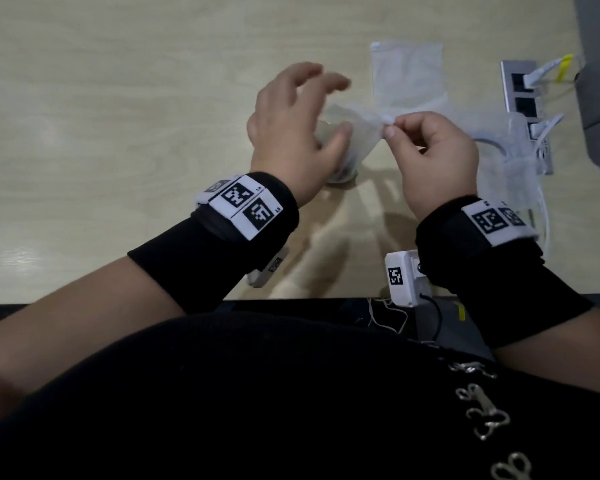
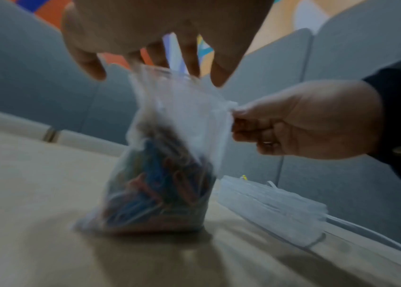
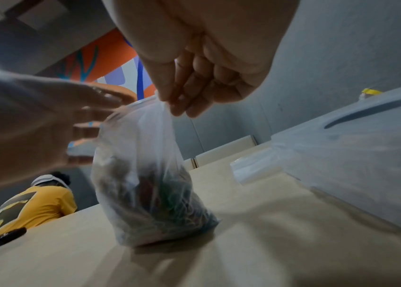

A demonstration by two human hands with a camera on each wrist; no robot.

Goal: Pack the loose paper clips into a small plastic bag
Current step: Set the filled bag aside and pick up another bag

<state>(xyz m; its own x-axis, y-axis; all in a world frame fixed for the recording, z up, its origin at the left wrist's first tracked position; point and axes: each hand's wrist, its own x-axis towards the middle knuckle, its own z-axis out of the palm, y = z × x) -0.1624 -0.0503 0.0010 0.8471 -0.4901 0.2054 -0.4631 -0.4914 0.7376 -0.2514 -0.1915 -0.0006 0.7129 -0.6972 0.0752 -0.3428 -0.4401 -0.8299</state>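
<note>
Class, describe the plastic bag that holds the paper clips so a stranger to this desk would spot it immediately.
On the pale wooden desk, look between the two hands. A small clear bag stands upright there, its top corner pinched by the right hand. Unlike the flat empty bags lying nearby, it bulges with colourful paper clips.

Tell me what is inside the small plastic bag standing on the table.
The plastic bag holds a heap of coloured paper clips filling its lower part; blur and piling hide their number. The right hand pinches its top edge.
</note>
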